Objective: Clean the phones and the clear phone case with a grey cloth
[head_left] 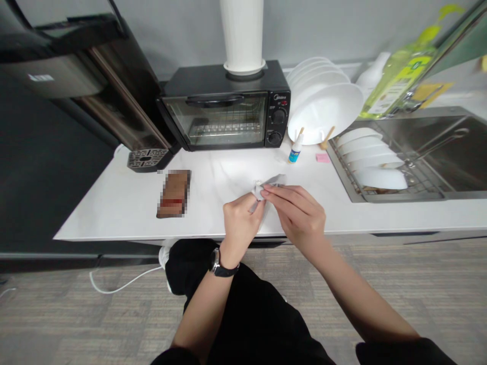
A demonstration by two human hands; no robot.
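Note:
Over the counter's front part, my left hand [241,219] and my right hand [302,214] meet with their fingertips together. Between them is a thin grey-white cloth [277,180], its corner sticking out past my right fingers. My left hand, with a black-strapped watch on the wrist, is closed around the cloth's lower part. The right thumb and fingers pinch it from the other side. Whether something small is wrapped inside the cloth cannot be made out. Beyond my right hand stands a small white bottle with a blue label [294,152], next to a pink piece [322,158] on the counter.
A black toaster oven [224,119] stands behind my hands, bearing a white pot [243,35]. A blurred-out flat item [174,193] lies left, before a drink dispenser [146,158]. White plates [327,109] stand at right, near a sink [441,195] with several bowls and a green pump bottle [399,76].

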